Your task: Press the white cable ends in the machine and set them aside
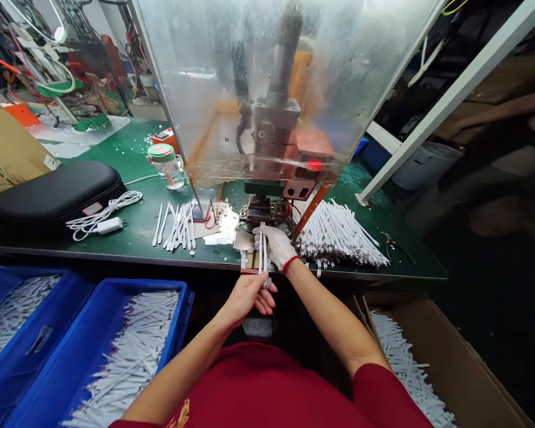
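Note:
Two thin white strips (261, 252) run from my left hand up to the machine's front, side by side. My bare left hand (248, 295) pinches their near ends at the table edge, its other fingers loosely curled. In a white glove with a red cuff, my right hand (276, 244) closes around the far ends, just below the metal fixture (259, 211) of the press (271, 131). The glove partly hides those far ends. A small metal plate (244, 241) lies left of the strips.
A cloudy plastic shield (205, 65) hangs before the press. White strips lie in a small group (178, 226) at left and a big pile (339, 232) at right, near pliers (399, 246). Blue bins (185, 303) and a cardboard box (455, 351) hold more. A jar (172, 172) stands behind.

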A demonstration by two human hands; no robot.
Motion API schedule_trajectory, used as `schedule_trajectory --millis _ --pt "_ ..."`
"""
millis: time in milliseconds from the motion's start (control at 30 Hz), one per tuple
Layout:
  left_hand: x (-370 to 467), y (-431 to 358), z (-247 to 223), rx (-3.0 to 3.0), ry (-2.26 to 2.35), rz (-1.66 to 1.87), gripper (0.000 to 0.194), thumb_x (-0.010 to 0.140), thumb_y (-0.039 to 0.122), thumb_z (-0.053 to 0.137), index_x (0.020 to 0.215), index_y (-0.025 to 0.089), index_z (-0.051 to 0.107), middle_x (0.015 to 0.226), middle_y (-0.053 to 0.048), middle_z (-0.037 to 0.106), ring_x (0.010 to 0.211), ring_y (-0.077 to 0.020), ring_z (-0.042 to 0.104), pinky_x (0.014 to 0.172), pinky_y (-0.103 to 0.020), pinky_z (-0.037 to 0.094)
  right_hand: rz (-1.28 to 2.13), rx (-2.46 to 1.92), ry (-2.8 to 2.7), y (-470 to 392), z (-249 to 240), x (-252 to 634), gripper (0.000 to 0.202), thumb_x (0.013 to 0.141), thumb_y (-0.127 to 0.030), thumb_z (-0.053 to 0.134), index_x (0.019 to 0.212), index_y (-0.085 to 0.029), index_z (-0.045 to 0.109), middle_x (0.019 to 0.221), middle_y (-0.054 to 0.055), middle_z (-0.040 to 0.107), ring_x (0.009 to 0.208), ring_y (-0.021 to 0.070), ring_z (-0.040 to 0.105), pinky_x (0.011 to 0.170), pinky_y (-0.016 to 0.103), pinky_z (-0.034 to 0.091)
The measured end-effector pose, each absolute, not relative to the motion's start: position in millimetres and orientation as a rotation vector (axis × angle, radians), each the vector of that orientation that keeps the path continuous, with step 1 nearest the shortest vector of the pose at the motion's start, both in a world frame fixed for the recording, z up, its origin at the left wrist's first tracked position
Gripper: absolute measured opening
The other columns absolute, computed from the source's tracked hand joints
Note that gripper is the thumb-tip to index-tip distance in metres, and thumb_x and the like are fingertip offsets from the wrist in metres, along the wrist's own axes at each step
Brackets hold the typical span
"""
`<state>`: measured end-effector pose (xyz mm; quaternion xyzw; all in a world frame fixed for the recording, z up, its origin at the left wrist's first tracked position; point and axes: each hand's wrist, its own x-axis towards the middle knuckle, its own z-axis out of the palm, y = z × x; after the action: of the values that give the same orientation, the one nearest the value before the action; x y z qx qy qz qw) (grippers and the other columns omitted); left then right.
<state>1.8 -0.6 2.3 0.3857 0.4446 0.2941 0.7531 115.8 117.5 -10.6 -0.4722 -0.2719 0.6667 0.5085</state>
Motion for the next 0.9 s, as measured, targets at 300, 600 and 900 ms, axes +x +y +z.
schedule_trajectory --millis 300,600,900 --pt "3 -1 -8 0.913 0.988 0.655 0.062 0.076 0.070 0.055 0.084 0.009 0.064 0.057 -0.006 0.066 0.047 -0.0144 0.063 0.044 -0.019 0.044 1.623 -1.066 -0.654 122 -19 112 0.025 0.088 -0.031 0.053 0.074 -0.011 0.061 0.052 0.001 0.056 0.041 0.0111 0.051 0.040 0.022 0.042" --pt "4 -1 -9 0.922 0.999 0.659 0.062 0.075 0.072 0.056 0.082 0.011 0.065 0.056 -0.006 0.066 0.047 -0.0139 0.062 0.043 -0.019 0.043 1.605 -1.040 -0.638 119 -13 114 0.025 0.085 -0.033 0.058 0.071 -0.013 0.061 0.052 0.001 0.056 0.040 0.0115 0.051 0.039 0.022 0.041" --pt "7 -1 -6 0.916 0.998 0.700 0.063 0.074 0.071 0.056 0.081 0.009 0.064 0.055 -0.007 0.065 0.045 -0.0138 0.061 0.043 -0.019 0.042 1.595 -1.024 -0.646 113 -5 113 0.023 0.084 -0.032 0.058 0.073 -0.012 0.061 0.053 0.001 0.056 0.042 0.0105 0.050 0.042 0.022 0.042"
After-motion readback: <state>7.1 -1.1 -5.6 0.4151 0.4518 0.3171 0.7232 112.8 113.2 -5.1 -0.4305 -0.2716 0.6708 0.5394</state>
